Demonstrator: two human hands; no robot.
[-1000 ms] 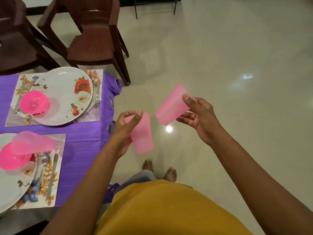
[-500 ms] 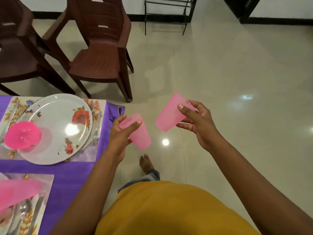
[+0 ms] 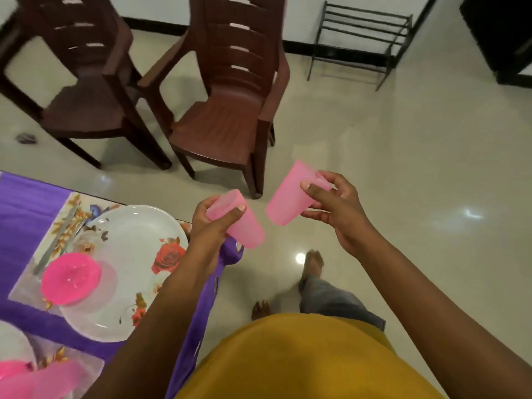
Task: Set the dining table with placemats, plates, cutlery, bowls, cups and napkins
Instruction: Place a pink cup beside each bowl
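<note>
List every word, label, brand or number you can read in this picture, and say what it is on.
None: no readable text shows. The pink cups, the flowered plate, pink bowl and placemat carry only plain colour or flower patterns.

A: Two pink translucent cups, held apart over the floor — left cup [image 3: 240, 221] tilted, base lower right; right cup [image 3: 290, 194] tilted, base lower left.

B: On table: floral plate [image 3: 129, 269] on placemat [image 3: 62, 223], pink bowl [image 3: 71, 278] upon it.
</note>
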